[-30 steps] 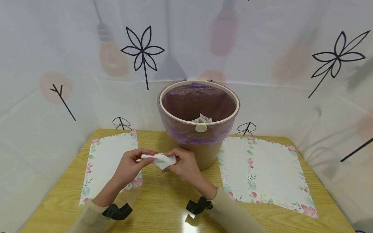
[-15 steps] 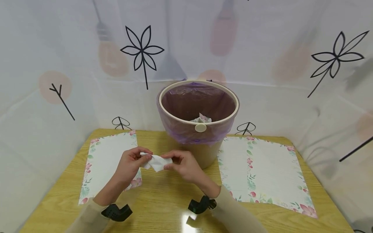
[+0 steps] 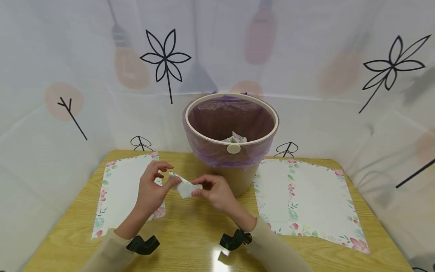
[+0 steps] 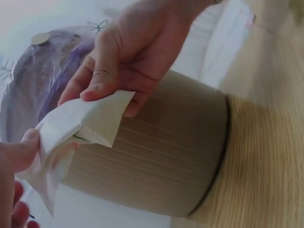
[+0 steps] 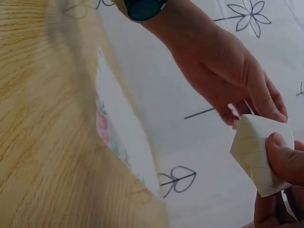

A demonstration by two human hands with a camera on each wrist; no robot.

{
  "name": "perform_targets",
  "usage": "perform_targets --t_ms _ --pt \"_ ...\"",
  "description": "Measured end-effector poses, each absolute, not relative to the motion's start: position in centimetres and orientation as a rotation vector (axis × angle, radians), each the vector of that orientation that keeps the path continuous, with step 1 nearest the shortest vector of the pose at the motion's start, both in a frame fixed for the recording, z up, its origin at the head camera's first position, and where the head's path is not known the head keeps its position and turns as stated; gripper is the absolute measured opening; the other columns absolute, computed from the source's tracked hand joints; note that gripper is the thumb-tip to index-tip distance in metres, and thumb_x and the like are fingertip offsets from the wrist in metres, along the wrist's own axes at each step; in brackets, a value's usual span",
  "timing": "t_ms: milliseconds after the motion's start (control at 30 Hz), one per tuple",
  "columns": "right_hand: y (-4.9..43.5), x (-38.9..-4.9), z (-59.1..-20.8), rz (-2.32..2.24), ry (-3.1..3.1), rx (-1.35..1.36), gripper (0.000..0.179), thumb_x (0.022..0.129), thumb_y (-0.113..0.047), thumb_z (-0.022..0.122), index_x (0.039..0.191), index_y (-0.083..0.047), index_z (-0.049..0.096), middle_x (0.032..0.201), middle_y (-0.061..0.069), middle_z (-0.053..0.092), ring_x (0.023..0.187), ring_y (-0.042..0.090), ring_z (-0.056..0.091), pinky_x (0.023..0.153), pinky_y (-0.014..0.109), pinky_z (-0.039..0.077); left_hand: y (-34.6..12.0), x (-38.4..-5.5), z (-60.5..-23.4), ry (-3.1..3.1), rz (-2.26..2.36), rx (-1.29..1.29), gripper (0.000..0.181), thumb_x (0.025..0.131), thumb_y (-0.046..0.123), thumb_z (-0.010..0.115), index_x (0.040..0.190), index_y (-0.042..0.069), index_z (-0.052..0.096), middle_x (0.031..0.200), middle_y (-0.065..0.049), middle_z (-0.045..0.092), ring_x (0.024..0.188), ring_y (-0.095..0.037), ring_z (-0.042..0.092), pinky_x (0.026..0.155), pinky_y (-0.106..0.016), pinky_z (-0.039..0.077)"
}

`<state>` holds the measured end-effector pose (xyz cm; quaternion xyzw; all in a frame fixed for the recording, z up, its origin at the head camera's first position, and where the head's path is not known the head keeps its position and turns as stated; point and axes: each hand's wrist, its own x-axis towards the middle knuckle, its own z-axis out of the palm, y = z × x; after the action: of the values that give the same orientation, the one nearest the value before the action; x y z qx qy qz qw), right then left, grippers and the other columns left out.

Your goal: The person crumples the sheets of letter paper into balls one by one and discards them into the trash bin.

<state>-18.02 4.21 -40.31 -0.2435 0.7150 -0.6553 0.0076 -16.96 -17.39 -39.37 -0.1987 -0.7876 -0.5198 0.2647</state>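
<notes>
A small folded piece of white paper is held over the table in front of the bin. My right hand pinches its right end between thumb and fingers. The thumb of my left hand touches the left part, while its forefinger is lifted off the paper. Faint dotted lines show on the folded paper in the right wrist view. From the left wrist, the paper appears with a loose flap hanging down on the left thumb's side.
A beige bin with a purple liner stands behind the hands, crumpled floral paper inside. A flower-bordered sheet lies at left, and a wider creased one at right. A patterned cloth hangs behind the wooden table.
The right hand shifts its grip on the paper and draws slightly right. The left forefinger has risen away from the paper, and the left wrist has moved a little right.
</notes>
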Motion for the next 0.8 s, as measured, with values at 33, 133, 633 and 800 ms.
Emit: perform_targets --t_ms 33,133,633,800 --pt "4.2 -18.0 -40.2 -2.045 2.251 -0.749 0.024 0.078 0.004 0.081 0.101 0.004 0.074 0.100 0.015 0.073 0.082 0.012 0.064 0.071 0.023 0.053 -17.3 -17.0 -39.3 -2.113 -1.317 -0.534 0.030 0.078 0.001 0.083 0.103 0.008 0.068 0.105 -0.006 0.059 0.090 -0.017 0.050 0.073 -0.029 0.042" --pt "4.1 -17.9 -40.1 -2.039 2.311 -0.724 0.028 0.079 0.001 0.082 0.105 0.001 0.074 0.100 0.011 0.073 0.084 0.013 0.064 0.073 0.024 0.053 -17.0 -16.8 -39.0 -2.083 -1.173 -0.562 0.027 0.076 0.001 0.085 0.098 0.009 0.071 0.102 -0.006 0.058 0.086 -0.020 0.051 0.070 -0.030 0.044" --pt "3.9 -16.0 -37.3 -2.165 2.413 -0.990 0.022 0.073 0.013 0.080 0.094 0.009 0.074 0.097 0.019 0.068 0.090 0.024 0.066 0.073 0.036 0.059 -16.0 -15.9 -38.9 -2.114 -1.325 -0.893 0.049 0.076 -0.008 0.080 0.123 -0.005 0.067 0.121 -0.018 0.067 0.108 -0.028 0.066 0.083 -0.027 0.055" --pt "3.9 -15.2 -36.1 -2.150 2.473 -1.012 0.024 0.072 0.011 0.082 0.093 0.010 0.072 0.105 0.023 0.066 0.098 0.029 0.063 0.080 0.036 0.058 -16.2 -15.7 -38.7 -2.127 -1.463 -0.876 0.045 0.078 -0.011 0.078 0.121 -0.002 0.069 0.119 -0.015 0.068 0.109 -0.019 0.065 0.078 -0.034 0.057"
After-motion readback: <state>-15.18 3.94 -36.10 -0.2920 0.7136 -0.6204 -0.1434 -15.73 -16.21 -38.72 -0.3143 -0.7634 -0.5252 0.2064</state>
